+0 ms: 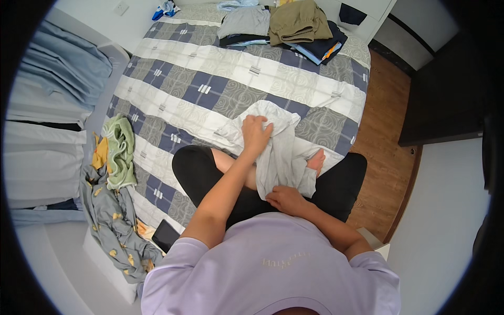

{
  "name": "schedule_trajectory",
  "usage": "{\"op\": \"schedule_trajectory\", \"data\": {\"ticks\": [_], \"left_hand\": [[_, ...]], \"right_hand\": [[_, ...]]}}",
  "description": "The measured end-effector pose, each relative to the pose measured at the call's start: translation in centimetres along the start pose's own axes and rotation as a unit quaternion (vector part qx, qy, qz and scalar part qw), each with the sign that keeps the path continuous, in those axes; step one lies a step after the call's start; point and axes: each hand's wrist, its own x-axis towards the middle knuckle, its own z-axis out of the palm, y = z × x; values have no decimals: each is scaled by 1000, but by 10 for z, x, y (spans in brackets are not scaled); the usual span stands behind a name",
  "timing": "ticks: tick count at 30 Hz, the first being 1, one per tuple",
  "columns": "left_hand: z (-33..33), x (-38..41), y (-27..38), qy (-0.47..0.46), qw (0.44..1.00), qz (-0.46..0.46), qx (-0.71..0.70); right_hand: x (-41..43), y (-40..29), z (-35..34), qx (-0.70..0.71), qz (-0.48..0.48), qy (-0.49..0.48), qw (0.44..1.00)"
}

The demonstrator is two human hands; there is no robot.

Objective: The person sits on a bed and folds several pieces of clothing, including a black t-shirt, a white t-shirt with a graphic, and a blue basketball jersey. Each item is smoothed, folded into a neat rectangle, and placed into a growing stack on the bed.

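A light grey cloth garment (281, 157) lies across my crossed legs and the bed in front of me, with its paler, white-looking part (271, 112) spread on the far side. My left hand (256, 134) rests on that far part, thumb apart from the slightly bent fingers. Close to my body, my right hand (289, 199) pinches the garment's near edge between thumb and fingers. Loose folds run between the two hands. Part of the cloth hangs over my lower leg, near my bare foot (316, 161).
The bed has a checked cover (189, 75). Folded clothes, including grey cloth (246, 21) and olive-brown trousers (299, 21), are stacked at its far end. At left lie a green towel-like cloth (120, 149), patterned grey clothing (114, 224) and a dark-screened device (166, 235). Wooden flooring (384, 118) borders the right.
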Motion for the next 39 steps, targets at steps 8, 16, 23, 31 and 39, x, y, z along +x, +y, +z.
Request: {"op": "schedule_trajectory", "data": {"ticks": [8, 16, 23, 31, 39], "left_hand": [[45, 29, 4, -88, 989, -5, 114], [-116, 83, -22, 77, 890, -229, -388], [-215, 106, 11, 139, 935, -71, -317], [-294, 77, 140, 463, 762, 331, -310], [-168, -65, -28, 85, 989, 6, 121]], "right_hand": [[-10, 10, -1, -63, 70, 8, 995], [-48, 15, -77, -115, 107, -55, 986], [-19, 11, -192, -364, 68, 118, 922], [-29, -93, -281, -422, -80, 566, 704], [-58, 28, -140, -276, 93, 289, 912]]}}
